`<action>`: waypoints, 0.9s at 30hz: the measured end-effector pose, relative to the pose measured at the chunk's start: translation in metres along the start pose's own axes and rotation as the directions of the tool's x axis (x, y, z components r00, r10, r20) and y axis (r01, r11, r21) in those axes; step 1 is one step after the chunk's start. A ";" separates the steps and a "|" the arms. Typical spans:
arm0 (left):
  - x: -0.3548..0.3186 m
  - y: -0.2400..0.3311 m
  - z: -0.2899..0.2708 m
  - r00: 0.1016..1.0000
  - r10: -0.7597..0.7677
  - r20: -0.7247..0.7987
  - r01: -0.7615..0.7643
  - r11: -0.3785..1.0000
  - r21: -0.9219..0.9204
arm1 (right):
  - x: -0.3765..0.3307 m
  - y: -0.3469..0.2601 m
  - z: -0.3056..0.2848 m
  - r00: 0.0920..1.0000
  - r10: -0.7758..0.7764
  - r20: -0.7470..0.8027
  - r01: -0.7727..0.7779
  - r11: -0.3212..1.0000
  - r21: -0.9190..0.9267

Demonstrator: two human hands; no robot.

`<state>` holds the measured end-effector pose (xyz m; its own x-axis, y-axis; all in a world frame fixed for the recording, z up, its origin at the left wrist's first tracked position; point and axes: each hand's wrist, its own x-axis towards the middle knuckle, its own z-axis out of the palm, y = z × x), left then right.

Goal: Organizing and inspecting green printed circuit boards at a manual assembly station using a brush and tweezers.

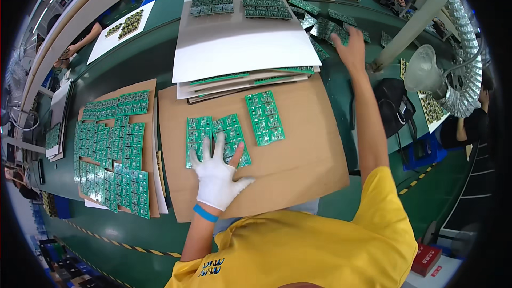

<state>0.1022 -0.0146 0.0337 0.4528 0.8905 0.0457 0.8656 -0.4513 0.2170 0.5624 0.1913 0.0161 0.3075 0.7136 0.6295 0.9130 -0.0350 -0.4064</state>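
Note:
My left hand (217,178), in a white glove with fingertips uncovered on at least one finger, lies spread over the lower ends of two green circuit board panels. One is the left panel (198,128); the other, the slightly tilted panel (228,124), sits beside it. A third circuit board panel (265,118) rests apart to their right. All three are on a brown cardboard sheet (298,165). My bare right hand (352,52) reaches far right, fingers apart, at a loose pile of circuit board panels (322,29). Whether its fingertips touch one is unclear.
Beyond the cardboard, a stack topped by a white sheet (245,48) carries more panels. Left of it, another cardboard sheet (152,98) is covered with panels. At right stand a metal post (408,26), a fume hose (463,64) and a black bag (393,106).

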 end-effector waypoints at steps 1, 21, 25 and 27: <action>0.006 -0.002 0.003 1.000 0.008 -0.007 -0.008 1.000 -0.004 | 0.020 0.036 0.022 1.000 -0.002 -0.009 0.002 1.000 -0.008; 0.021 -0.039 0.021 0.977 -0.146 -0.157 0.159 0.985 0.073 | 0.077 0.098 0.096 0.825 -0.192 0.531 0.302 0.945 -0.128; 0.016 -0.038 0.020 0.977 -0.146 -0.152 0.161 0.983 0.088 | 0.077 0.107 0.099 0.938 -0.235 0.256 0.209 0.970 0.128; 0.014 -0.038 0.021 0.977 -0.143 -0.160 0.158 0.984 0.083 | 0.081 0.116 0.107 0.993 -0.105 0.058 0.072 0.907 0.414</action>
<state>0.0801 0.0142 0.0054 0.2839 0.9438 0.1692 0.9410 -0.3082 0.1398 0.6646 0.3198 -0.0506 0.1941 0.7524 0.6294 0.7396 0.3092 -0.5978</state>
